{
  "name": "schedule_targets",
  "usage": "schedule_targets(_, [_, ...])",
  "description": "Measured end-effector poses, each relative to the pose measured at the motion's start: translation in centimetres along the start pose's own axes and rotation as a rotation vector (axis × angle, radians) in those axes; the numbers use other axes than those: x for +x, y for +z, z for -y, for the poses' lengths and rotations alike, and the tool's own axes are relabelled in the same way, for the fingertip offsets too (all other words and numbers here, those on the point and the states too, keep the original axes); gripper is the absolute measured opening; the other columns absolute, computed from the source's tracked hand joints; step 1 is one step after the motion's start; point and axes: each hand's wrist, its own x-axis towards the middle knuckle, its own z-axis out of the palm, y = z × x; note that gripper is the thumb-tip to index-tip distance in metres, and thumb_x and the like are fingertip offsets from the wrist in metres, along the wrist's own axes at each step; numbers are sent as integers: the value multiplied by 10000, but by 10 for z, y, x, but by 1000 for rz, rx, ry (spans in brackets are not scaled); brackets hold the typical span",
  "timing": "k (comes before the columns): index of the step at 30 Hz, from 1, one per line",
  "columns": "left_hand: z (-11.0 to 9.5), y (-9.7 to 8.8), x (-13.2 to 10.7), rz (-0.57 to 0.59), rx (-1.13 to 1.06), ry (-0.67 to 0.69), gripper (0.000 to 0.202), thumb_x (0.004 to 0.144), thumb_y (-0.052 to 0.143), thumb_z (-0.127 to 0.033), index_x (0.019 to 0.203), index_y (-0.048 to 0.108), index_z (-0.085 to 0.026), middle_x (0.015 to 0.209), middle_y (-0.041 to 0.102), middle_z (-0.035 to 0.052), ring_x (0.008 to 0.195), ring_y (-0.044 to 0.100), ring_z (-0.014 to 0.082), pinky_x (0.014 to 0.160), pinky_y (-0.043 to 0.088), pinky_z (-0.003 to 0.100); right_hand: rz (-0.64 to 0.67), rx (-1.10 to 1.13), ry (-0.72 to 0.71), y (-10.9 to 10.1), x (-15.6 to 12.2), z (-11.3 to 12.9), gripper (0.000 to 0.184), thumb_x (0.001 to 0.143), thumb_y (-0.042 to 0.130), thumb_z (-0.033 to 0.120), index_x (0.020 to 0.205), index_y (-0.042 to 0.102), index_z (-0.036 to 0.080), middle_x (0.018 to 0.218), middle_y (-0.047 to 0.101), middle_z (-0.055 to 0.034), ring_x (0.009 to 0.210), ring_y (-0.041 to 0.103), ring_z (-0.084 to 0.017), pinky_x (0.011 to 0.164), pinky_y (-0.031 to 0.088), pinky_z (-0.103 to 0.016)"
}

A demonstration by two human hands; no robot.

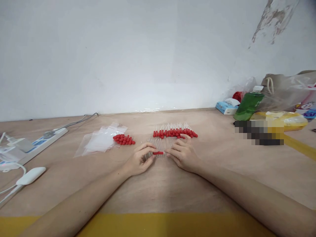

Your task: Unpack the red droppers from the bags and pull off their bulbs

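Between the fingertips of my left hand [141,158] is a red rubber dropper bulb [158,153], lying sideways. My right hand [185,154] pinches a thin clear piece, apparently a glass dropper tube, at the bulb's right end; how far the two overlap is too small to tell. Several loose glass tubes [160,144] lie side by side just behind and under both hands. Farther back runs a row of droppers [172,132], their red bulbs toward me and pale tubes pointing to the wall. A pile of loose red bulbs [124,139] sits left of the tubes.
Clear zip bags [101,140] lie left of the bulbs. A white power strip [44,144] with cables and a white plug-like device [31,175] occupy the left side. At right stand a blue tissue pack [225,107], a green bottle [249,103], a yellow packet [293,121] and bags.
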Motion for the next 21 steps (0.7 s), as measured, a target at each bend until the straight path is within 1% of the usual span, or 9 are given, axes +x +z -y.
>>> schedule_targets(2, [-2,1,2,55,31,-29,269,814,518,-213,1077,563,-177,1023,579,86,918,543,161,800,430,305,-17,-2,-16,1,0,2,194,856,461,281,875,646,228,664,594,10,709,462,-125,920,216,-404])
schedule_targets(4, [-2,2,2,82,108,-25,263,823,530,-269,1073,575,-202,942,622,57,863,540,160,792,391,324,-21,2,-24,1,2,5,192,852,465,281,859,646,215,672,588,2,711,453,-128,905,231,-391])
schedule_targets(7, [-1,3,1,96,245,-6,167,830,530,-312,931,637,-234,731,643,7,767,516,156,798,305,364,-30,18,-23,0,3,7,202,851,470,284,772,639,204,652,577,6,698,444,-122,896,230,-384])
schedule_targets(9, [-2,2,0,97,296,-3,160,836,518,-318,858,650,-230,672,628,-1,740,496,155,800,266,378,-41,23,-34,-2,3,7,207,848,475,276,731,630,204,627,570,15,687,441,-117,890,223,-384])
schedule_targets(11, [-3,1,0,114,314,3,172,843,504,-313,819,648,-223,648,613,-3,733,482,155,801,248,380,-50,18,-50,-4,2,7,201,846,478,267,724,625,206,600,562,24,676,435,-113,886,216,-385])
schedule_targets(14, [-5,-1,0,145,314,11,177,852,487,-292,808,641,-216,637,596,-7,732,468,155,799,241,374,-66,9,-54,-7,1,7,196,843,483,260,711,616,206,570,550,34,662,423,-108,887,207,-387])
schedule_targets(17, [-6,-1,1,150,309,18,172,853,484,-281,810,638,-219,632,585,-11,739,465,155,803,240,373,-83,-2,-61,-6,0,8,182,838,492,256,710,612,207,555,542,41,656,416,-105,901,194,-390])
schedule_targets(21, [-9,0,1,148,296,18,165,851,486,-275,801,634,-225,613,563,-17,745,470,156,823,246,386,-100,-56,-104,-6,-2,9,167,844,485,257,754,621,219,551,546,46,661,429,-104,917,182,-388])
